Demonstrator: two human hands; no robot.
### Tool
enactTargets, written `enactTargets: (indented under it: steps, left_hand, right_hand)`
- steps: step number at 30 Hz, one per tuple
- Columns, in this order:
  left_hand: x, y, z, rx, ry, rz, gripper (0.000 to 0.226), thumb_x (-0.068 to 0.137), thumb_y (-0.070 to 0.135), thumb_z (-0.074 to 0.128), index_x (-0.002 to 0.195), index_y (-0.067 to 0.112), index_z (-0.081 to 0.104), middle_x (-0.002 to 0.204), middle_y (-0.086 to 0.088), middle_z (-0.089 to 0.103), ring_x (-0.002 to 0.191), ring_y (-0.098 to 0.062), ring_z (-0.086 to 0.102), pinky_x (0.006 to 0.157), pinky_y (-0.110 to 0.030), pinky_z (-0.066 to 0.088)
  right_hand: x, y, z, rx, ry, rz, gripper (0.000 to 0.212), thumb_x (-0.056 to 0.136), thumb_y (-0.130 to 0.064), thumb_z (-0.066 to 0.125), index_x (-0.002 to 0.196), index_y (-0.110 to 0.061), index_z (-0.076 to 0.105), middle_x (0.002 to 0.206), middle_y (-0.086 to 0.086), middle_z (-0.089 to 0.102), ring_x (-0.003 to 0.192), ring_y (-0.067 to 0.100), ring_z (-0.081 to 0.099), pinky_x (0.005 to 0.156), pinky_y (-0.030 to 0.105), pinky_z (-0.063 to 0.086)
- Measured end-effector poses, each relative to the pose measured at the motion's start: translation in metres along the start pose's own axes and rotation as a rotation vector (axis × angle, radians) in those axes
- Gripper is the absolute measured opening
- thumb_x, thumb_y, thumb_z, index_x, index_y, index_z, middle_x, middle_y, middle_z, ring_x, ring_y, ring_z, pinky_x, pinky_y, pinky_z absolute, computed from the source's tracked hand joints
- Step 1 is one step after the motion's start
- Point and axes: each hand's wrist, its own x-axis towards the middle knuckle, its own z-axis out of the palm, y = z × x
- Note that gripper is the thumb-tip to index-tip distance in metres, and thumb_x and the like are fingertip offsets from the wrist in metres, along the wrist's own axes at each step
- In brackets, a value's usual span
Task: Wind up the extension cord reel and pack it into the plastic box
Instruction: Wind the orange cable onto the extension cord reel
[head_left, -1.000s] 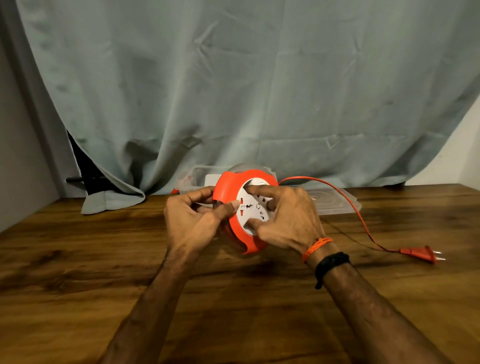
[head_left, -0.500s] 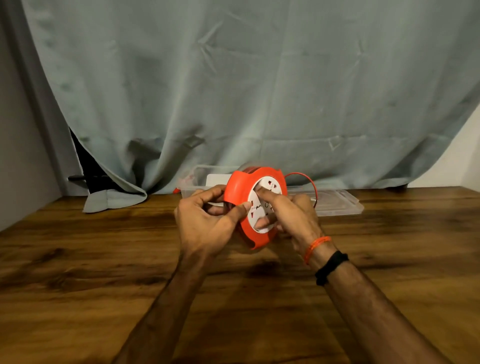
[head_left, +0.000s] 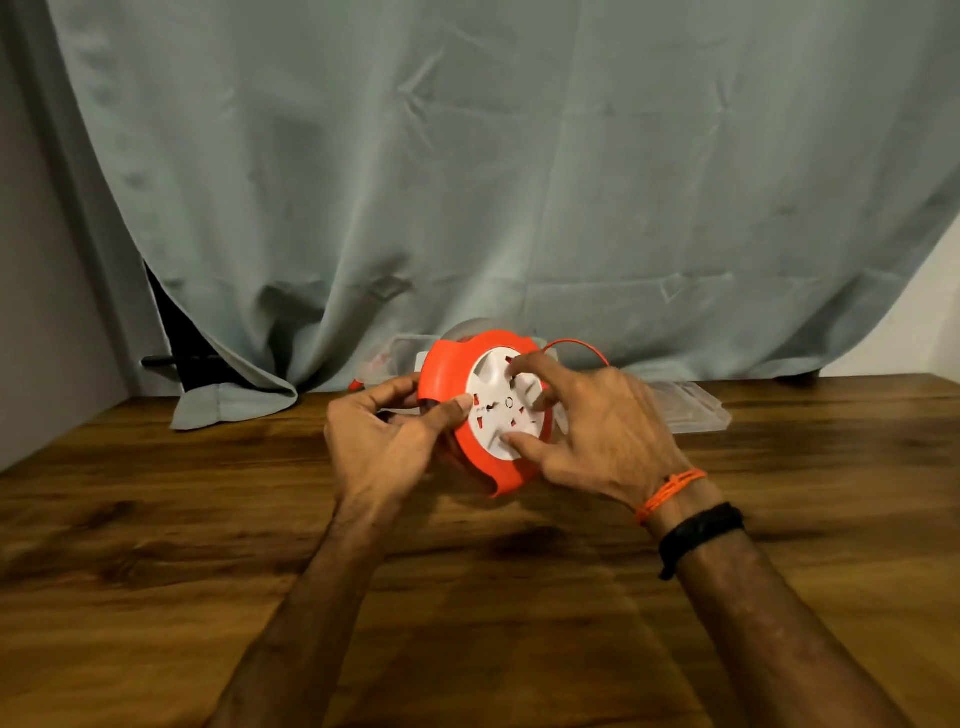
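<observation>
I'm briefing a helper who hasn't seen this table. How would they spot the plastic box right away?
Start at the grey curtain hanging behind the wooden table. At its foot, behind the orange reel held in both hands, sits the plastic box. It is the only clear, see-through thing there, low and flat.

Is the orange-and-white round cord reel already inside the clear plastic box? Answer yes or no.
No. The orange-and-white round cord reel is held above the wooden table between the left hand and right hand, in front of the clear plastic box.
</observation>
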Motion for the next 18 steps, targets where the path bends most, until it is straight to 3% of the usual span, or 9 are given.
enactTargets:
  steps: [3, 8, 13, 18]
  left_hand:
    - [-0.002, 0.004, -0.001, -0.004, -0.023, -0.014, 0.044, 0.059, 0.011, 0.089, 0.1, 0.008, 0.075, 0.089, -0.009, 0.076, 0.075, -0.023, 0.074, 0.062, -0.05, 0.061]
    - [-0.006, 0.006, 0.0, 0.012, -0.05, 0.017, 0.038, 0.059, 0.008, 0.089, 0.094, 0.011, 0.075, 0.083, -0.001, 0.076, 0.069, -0.012, 0.073, 0.064, -0.047, 0.061]
    - [-0.008, 0.006, 0.002, 0.017, -0.054, 0.045, 0.036, 0.058, 0.009, 0.089, 0.091, 0.015, 0.075, 0.083, 0.0, 0.076, 0.07, -0.015, 0.074, 0.066, -0.049, 0.061]
    - [-0.008, 0.005, 0.001, 0.05, -0.071, 0.082, 0.033, 0.06, 0.008, 0.088, 0.082, 0.026, 0.071, 0.077, 0.007, 0.074, 0.066, -0.01, 0.073, 0.066, -0.044, 0.062]
  right_hand:
    - [0.0, -0.002, 0.0, -0.037, -0.013, -0.102, 0.064, 0.068, -0.061, 0.056, 0.129, -0.043, 0.043, 0.088, -0.002, 0.074, 0.081, 0.032, 0.068, 0.066, 0.04, 0.054]
    - [0.0, 0.0, 0.009, -0.024, -0.026, -0.12, 0.069, 0.069, -0.065, 0.044, 0.135, -0.044, 0.041, 0.09, 0.005, 0.073, 0.083, 0.033, 0.067, 0.069, 0.043, 0.054]
    - [-0.003, -0.003, 0.009, -0.006, 0.085, -0.067, 0.063, 0.067, -0.056, 0.058, 0.127, -0.042, 0.055, 0.077, 0.002, 0.072, 0.072, 0.032, 0.066, 0.063, 0.038, 0.054]
    - [-0.005, -0.005, 0.009, 0.161, 0.111, 0.053, 0.068, 0.055, -0.056, 0.065, 0.123, -0.045, 0.062, 0.079, -0.004, 0.074, 0.08, 0.023, 0.068, 0.074, 0.035, 0.057]
